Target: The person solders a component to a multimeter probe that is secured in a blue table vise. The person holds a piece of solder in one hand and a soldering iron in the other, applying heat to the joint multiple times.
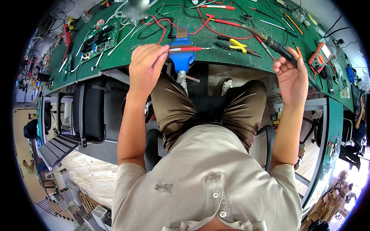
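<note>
Your left hand (146, 65) pinches closed on the slim red probe (185, 49) clamped across the blue metal vise (181, 54) at the green mat's (216, 54) front edge. Your right hand (291, 75) grips the dark cylindrical soldering iron (271, 43), tip angled left.

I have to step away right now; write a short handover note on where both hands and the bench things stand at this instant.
Left hand: fingers closed on the red probe lying across the top of the blue bench vise at the edge of the green mat.
Right hand: gripping the dark pen-shaped soldering iron, tip pointing left, toward the vise but short of it.
Nearby: yellow-handled pliers right of the vise; green circuit board far left; orange multimeter far right.
Done: probe sits on the vise.
Left: iron tip and probe are not yet touching.
</note>
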`<act>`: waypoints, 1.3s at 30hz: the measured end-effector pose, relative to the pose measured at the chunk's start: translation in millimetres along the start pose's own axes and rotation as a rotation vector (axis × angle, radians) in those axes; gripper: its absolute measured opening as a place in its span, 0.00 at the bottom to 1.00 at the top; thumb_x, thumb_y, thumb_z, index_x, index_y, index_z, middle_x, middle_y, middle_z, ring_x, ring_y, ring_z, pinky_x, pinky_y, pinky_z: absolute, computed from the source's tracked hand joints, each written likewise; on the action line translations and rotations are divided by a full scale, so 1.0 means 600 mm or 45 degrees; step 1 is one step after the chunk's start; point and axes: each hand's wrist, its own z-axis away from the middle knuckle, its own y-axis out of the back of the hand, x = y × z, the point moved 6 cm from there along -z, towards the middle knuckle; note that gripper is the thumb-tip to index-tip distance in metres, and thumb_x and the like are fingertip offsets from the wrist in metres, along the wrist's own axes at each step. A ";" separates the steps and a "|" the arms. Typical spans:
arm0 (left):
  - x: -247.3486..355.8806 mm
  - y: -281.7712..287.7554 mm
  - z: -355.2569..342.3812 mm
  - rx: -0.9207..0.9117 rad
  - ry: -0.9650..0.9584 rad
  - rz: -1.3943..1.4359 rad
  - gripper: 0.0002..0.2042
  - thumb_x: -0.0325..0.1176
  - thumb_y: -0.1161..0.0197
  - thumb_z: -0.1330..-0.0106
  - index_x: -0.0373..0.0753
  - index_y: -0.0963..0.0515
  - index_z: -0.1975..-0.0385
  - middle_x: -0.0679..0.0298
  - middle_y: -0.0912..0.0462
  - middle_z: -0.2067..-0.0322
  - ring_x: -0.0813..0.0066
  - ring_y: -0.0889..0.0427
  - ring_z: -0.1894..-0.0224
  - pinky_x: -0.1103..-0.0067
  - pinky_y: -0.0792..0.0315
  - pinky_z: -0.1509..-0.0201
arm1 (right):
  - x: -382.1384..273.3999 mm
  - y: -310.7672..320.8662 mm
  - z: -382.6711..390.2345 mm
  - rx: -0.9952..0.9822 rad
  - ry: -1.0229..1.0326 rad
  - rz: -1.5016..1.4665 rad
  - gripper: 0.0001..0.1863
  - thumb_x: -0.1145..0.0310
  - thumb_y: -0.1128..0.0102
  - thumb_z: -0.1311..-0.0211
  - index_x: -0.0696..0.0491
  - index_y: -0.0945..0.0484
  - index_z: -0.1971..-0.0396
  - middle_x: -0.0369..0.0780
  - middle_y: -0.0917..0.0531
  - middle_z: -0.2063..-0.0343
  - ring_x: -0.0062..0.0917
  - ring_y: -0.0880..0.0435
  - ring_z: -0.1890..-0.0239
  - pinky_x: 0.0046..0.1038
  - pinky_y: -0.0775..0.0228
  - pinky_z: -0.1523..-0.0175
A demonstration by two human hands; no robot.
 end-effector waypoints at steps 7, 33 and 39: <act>0.003 -0.006 0.003 0.056 -0.012 0.025 0.08 0.21 0.34 0.42 0.35 0.17 0.62 0.59 0.15 0.65 0.62 0.16 0.58 0.72 0.25 0.51 | 0.011 0.016 0.002 0.032 0.004 -0.061 0.24 0.58 0.54 0.26 0.65 0.30 0.44 0.46 0.19 0.65 0.34 0.19 0.63 0.34 0.27 0.56; -0.108 0.012 0.086 0.382 0.508 0.083 0.14 0.27 0.45 0.32 0.29 0.27 0.48 0.52 0.21 0.50 0.59 0.23 0.48 0.69 0.32 0.42 | -0.074 0.096 -0.198 0.180 0.467 0.416 0.10 0.62 0.51 0.30 0.53 0.30 0.59 0.36 0.29 0.76 0.20 0.33 0.74 0.24 0.42 0.68; -0.211 -0.009 0.088 0.423 0.840 0.187 0.15 0.29 0.45 0.30 0.32 0.27 0.46 0.55 0.21 0.50 0.66 0.23 0.51 0.72 0.31 0.45 | -0.040 0.075 -0.396 0.173 0.457 0.813 0.12 0.67 0.44 0.31 0.59 0.27 0.55 0.43 0.17 0.66 0.26 0.17 0.63 0.25 0.25 0.58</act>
